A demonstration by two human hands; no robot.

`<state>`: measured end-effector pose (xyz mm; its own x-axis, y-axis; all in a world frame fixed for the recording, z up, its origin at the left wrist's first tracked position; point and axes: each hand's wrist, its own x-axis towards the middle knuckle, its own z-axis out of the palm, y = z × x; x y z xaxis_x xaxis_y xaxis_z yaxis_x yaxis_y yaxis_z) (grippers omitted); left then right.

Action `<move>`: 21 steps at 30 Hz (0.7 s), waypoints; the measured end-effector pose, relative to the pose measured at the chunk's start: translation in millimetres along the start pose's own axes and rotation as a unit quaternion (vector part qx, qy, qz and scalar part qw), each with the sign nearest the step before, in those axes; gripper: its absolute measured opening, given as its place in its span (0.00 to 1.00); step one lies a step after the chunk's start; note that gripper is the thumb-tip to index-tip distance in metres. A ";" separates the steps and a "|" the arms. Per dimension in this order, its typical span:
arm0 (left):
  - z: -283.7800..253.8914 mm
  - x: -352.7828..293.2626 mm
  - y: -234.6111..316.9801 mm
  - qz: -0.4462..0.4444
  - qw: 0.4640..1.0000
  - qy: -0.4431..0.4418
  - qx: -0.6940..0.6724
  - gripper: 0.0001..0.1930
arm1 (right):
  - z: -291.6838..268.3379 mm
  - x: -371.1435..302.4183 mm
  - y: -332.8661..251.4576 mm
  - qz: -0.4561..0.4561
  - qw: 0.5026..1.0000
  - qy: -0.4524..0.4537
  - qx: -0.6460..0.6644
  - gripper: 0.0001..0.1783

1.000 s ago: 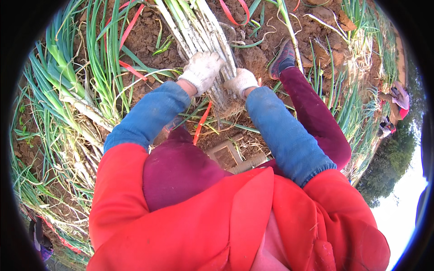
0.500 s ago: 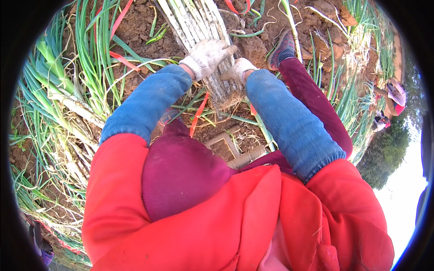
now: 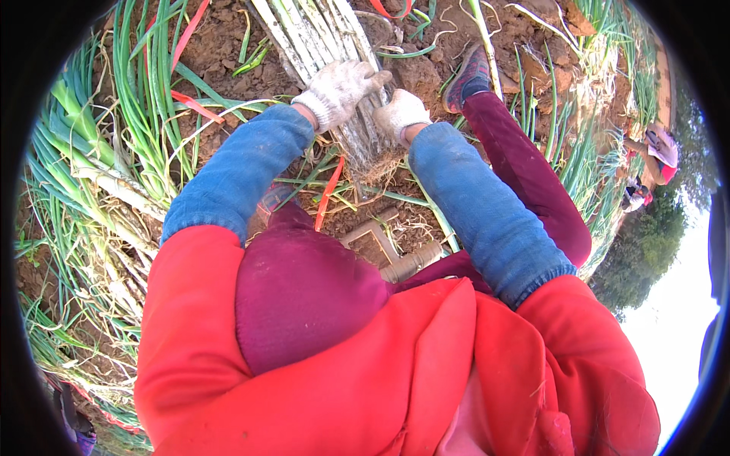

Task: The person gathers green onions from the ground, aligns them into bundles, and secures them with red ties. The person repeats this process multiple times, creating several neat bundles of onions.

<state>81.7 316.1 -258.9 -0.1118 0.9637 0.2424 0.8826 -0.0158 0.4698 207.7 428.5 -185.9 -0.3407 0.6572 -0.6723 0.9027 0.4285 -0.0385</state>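
- Since the earlier frames, R hand has drawn up slightly into a tighter fist at the bundle's edge; L hand approx. where it was; view shifted a bit up/left.
- Bundle of onion-like stalks (image 3: 323, 42) lies under & between both hands; long axis slants from far left of them down to near right; roots (image 3: 376, 166) point twd the wearer, just body-side of the hands; green-white stalks run away, beyond L hand.
- L hand (image 3: 338, 93), white-gloved, wrapped over bundle's upper side, fingers bent across; R hand (image 3: 399, 115), also gloved, curled at bundle's R edge nr the roots; can't tell what, if anything, it pinches.
- Leaf end cut off by top of view; undersides of both hands hidden, as is most of R thumb.
- Red ribbon (image 3: 328, 196) body-side of roots, betw. forearms; more onion plants (image 3: 91, 167) left of L hand; shoe (image 3: 468, 76) right of & beyond R hand.
- Frame-like tan obj. (image 3: 411, 262) body-side of hands, part hidden by trousers; kind unclear.
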 end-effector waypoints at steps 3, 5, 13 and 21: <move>-2.5 3.0 3.2 -0.002 1.000 -0.022 0.009 0.31 | 3.4 1.0 -1.3 -0.002 1.000 0.011 0.004 0.29; -3.9 4.4 5.5 -0.002 0.999 -0.018 0.044 0.31 | 5.5 3.5 -0.3 0.006 1.000 0.003 -0.001 0.30; -8.0 4.2 7.0 -0.007 0.997 -0.065 0.035 0.33 | -4.1 17.0 1.5 -0.030 0.994 -0.036 -0.097 0.35; -1.8 5.3 6.0 -0.016 0.998 -0.048 0.044 0.32 | -11.3 22.3 19.4 -0.026 0.995 -0.090 0.046 0.31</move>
<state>85.6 320.6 -253.3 -0.1005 0.9843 0.1448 0.9166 0.0349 0.3984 214.6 458.5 -193.3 -0.3425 0.5102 -0.7890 0.9082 0.3947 -0.1390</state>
